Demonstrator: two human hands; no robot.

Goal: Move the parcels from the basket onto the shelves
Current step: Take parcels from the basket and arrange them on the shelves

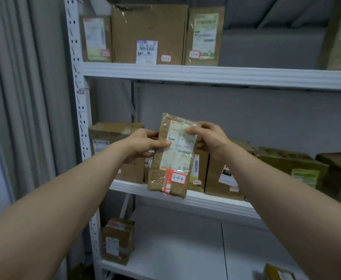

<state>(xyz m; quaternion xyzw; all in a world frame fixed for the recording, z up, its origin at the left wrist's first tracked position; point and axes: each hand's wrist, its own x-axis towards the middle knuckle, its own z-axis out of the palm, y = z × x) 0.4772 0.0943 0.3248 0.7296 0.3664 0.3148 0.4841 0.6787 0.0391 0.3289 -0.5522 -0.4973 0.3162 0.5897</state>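
I hold a flat brown parcel (173, 158) upright in front of the middle shelf (216, 201). It is wrapped in clear tape and carries a white shipping label and a red-edged tag reading 3-1-4. My left hand (145, 143) grips its left edge with the thumb on the label. Over at the upper right edge, my right hand (210, 136) pinches the parcel. Its bottom edge hangs level with the shelf's front lip. The basket is out of view.
Brown parcels (224, 174) stand in a row on the middle shelf behind the held one. The top shelf (216, 74) holds three boxes (148, 33) at the left. A small box (118, 241) sits on the lower shelf. A grey curtain (24, 98) hangs at left.
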